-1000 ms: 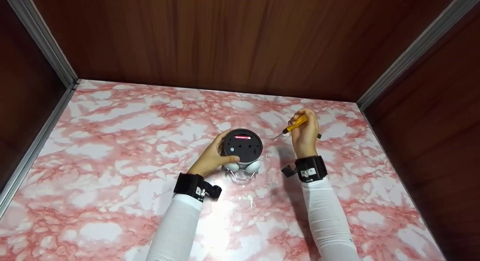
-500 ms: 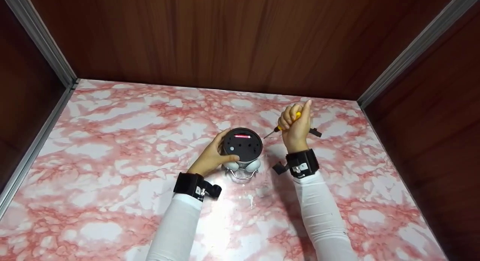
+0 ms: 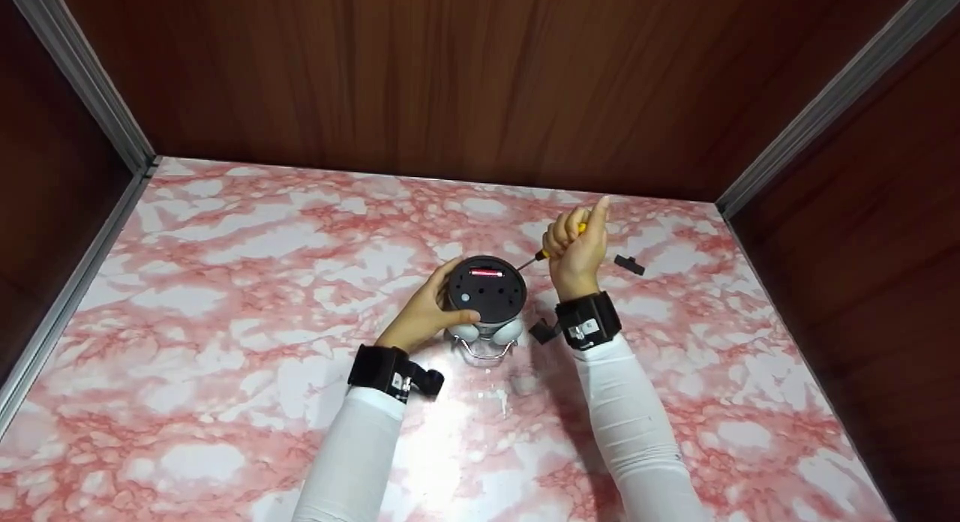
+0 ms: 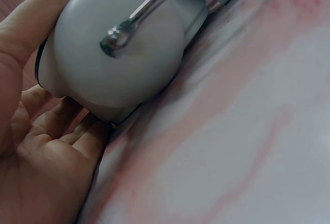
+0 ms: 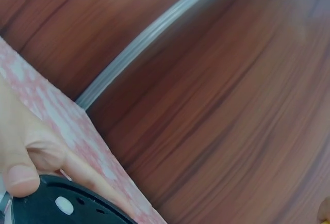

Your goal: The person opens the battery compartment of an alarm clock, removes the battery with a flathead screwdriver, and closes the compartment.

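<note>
A twin-bell alarm clock [image 3: 491,301] lies with its black back up in the head view, a pink battery [image 3: 487,272] in its slot. My left hand [image 3: 424,312] grips its side, thumb over the back's edge; the left wrist view shows a pale bell [image 4: 118,43] and fingers curled under the case. My right hand [image 3: 577,252] holds a screwdriver [image 3: 543,255] by its yellow handle, mostly hidden in the fist, thumb pointing up. Its tip overlaps the clock's right rim. The right wrist view catches the clock's back [image 5: 77,208] and the left thumb.
A small black battery cover [image 3: 629,265] lies on the pink-and-white marbled table [image 3: 225,319], right of my right hand. Dark wood panels [image 3: 450,79] with grey metal corner strips [image 3: 832,87] wall in the back and sides.
My right hand has moved left with the screwdriver, its tip now at the clock's rim, and its thumb has straightened upward. The battery cover has come into full view. My left hand stays put.
</note>
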A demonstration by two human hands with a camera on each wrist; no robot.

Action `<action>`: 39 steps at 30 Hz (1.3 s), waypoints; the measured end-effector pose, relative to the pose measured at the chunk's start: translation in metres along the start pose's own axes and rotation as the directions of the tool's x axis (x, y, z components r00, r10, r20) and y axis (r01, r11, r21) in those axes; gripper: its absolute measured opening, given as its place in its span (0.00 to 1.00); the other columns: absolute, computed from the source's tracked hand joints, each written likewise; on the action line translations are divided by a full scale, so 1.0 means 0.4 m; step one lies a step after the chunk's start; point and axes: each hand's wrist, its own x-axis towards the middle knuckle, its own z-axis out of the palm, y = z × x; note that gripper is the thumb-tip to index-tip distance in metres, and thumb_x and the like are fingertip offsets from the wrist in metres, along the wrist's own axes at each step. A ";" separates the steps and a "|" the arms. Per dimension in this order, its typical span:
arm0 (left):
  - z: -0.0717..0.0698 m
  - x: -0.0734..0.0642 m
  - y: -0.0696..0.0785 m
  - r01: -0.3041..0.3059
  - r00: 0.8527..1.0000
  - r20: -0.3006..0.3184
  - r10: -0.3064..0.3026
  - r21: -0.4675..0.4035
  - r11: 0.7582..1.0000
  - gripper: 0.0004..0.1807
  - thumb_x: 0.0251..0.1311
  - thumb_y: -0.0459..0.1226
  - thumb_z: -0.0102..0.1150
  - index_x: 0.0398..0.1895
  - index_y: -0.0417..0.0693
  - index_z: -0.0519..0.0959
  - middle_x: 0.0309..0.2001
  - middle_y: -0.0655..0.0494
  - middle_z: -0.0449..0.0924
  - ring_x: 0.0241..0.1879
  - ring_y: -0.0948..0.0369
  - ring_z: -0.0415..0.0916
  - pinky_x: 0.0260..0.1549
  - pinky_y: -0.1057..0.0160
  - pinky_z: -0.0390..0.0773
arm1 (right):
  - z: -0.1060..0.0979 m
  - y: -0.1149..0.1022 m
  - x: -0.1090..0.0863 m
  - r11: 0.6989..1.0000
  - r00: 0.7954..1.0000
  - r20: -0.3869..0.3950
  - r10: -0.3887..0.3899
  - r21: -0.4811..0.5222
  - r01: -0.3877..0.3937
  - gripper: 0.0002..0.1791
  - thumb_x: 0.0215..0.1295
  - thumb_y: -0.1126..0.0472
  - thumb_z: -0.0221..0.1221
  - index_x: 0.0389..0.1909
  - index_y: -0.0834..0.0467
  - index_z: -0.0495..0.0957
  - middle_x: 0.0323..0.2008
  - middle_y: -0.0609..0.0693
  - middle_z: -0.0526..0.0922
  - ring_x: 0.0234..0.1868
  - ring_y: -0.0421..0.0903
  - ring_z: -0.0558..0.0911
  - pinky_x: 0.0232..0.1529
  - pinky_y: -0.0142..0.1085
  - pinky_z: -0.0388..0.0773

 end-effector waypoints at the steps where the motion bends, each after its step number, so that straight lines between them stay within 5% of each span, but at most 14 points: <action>1: 0.000 0.000 0.000 0.002 1.000 0.000 -0.002 0.002 1.000 0.58 0.48 0.27 0.78 0.81 0.49 0.52 0.77 0.51 0.59 0.74 0.55 0.59 0.71 0.60 0.63 | 0.002 0.005 0.000 1.000 1.000 -0.004 -0.006 -0.006 0.006 0.38 0.83 0.45 0.23 0.09 0.53 0.54 0.07 0.42 0.54 0.10 0.38 0.46 0.11 0.31 0.39; 29: -0.001 0.001 0.004 0.013 1.000 -0.020 -0.012 0.063 0.998 0.59 0.47 0.30 0.80 0.81 0.50 0.54 0.77 0.51 0.60 0.75 0.55 0.59 0.72 0.62 0.61 | 0.017 0.071 -0.018 0.989 0.994 0.091 -0.054 -0.130 0.066 0.35 0.84 0.53 0.27 0.09 0.51 0.56 0.08 0.40 0.57 0.09 0.36 0.49 0.11 0.30 0.42; 33: 0.001 0.000 0.005 0.009 1.000 -0.023 -0.007 0.053 0.999 0.57 0.47 0.28 0.79 0.80 0.51 0.55 0.76 0.52 0.61 0.74 0.56 0.59 0.72 0.62 0.61 | 0.030 0.082 -0.022 0.964 0.984 0.168 -0.055 -0.249 0.096 0.34 0.83 0.55 0.28 0.09 0.49 0.56 0.09 0.38 0.57 0.09 0.36 0.52 0.11 0.29 0.45; 39: 0.002 0.001 0.003 -0.009 1.000 -0.012 0.010 0.029 1.000 0.57 0.50 0.27 0.77 0.81 0.47 0.53 0.76 0.49 0.60 0.75 0.54 0.58 0.73 0.60 0.59 | 0.048 0.100 -0.031 0.880 0.957 0.290 -0.030 -0.446 0.163 0.33 0.82 0.56 0.31 0.09 0.57 0.53 0.09 0.39 0.58 0.09 0.36 0.55 0.11 0.29 0.48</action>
